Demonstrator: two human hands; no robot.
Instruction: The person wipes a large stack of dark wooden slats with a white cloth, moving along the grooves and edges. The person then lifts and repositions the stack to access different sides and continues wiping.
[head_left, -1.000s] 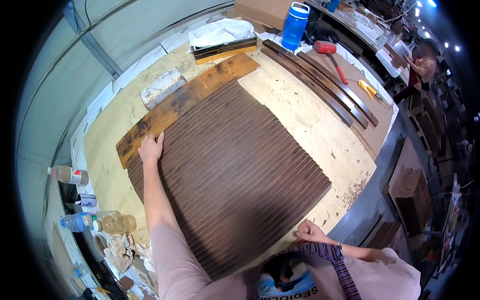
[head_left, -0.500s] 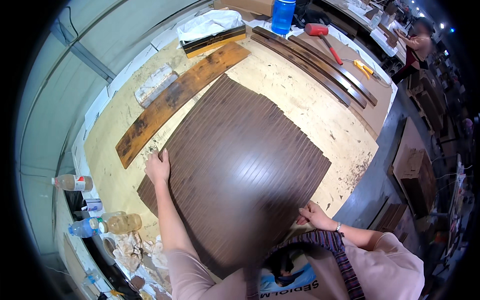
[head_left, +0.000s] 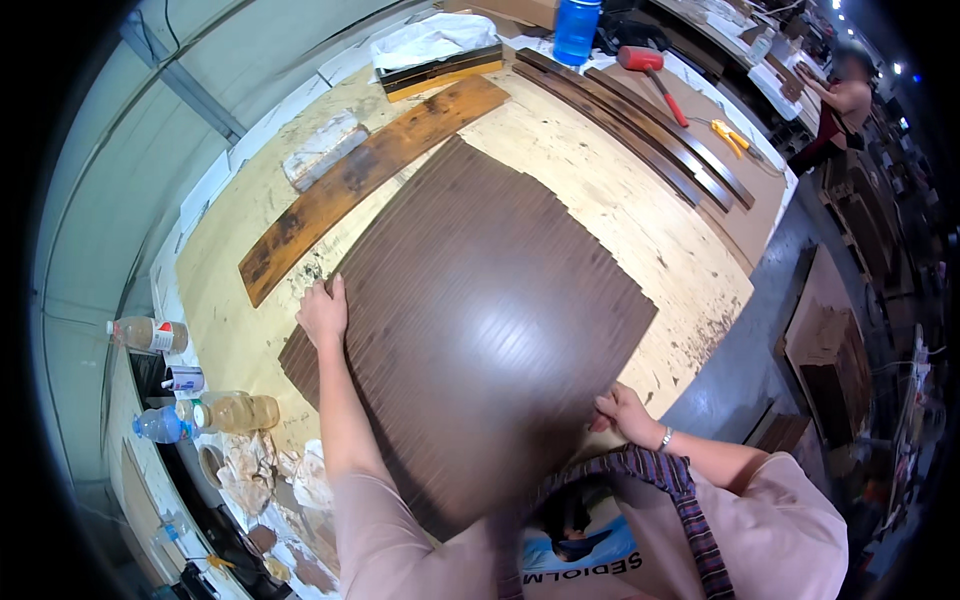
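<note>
My left hand (head_left: 323, 312) lies flat, fingers together, on the far-left edge of the dark slatted wooden panel (head_left: 480, 310) lying across the desk (head_left: 640, 220), while my right hand (head_left: 622, 412) pinches its near edge, a long stained plank (head_left: 370, 180) just beyond.

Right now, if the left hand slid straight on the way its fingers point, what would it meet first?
Probably the long stained plank lying just beyond the left hand, past the slatted panel edge; depth is uncertain.
</note>
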